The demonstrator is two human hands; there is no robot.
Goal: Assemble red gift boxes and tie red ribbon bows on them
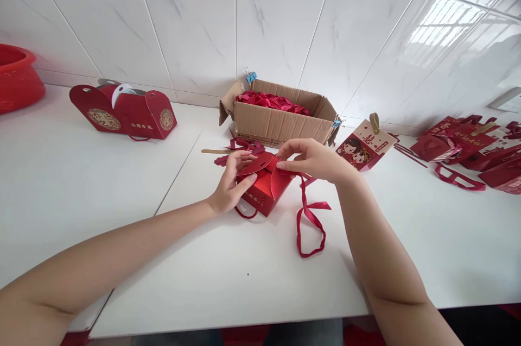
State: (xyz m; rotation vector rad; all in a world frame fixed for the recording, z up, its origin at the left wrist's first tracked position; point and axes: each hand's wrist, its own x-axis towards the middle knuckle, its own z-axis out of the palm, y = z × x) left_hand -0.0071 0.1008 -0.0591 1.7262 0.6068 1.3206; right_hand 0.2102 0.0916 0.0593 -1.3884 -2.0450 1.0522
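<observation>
A small red gift box [264, 188] sits on the white table with its top flaps folded inward, the slotted ones overlapping. My left hand [232, 183] grips its left side, thumb on the front flap and fingers behind. On the right, my right hand [311, 160] pinches a top flap between thumb and fingers; some fingertips are hidden. From the box's front hangs a dark red cord handle [246, 214]. A looped red ribbon [311, 226] with a bow lies on the table just right of the box.
Behind stands a cardboard box [280, 123] of red ribbons [277, 101]. A flat wooden stick [215, 151] lies nearby. An open red box [122, 112] and red basin [18, 80] are left; a printed box [364, 145] and several red gift boxes [468, 142] are right.
</observation>
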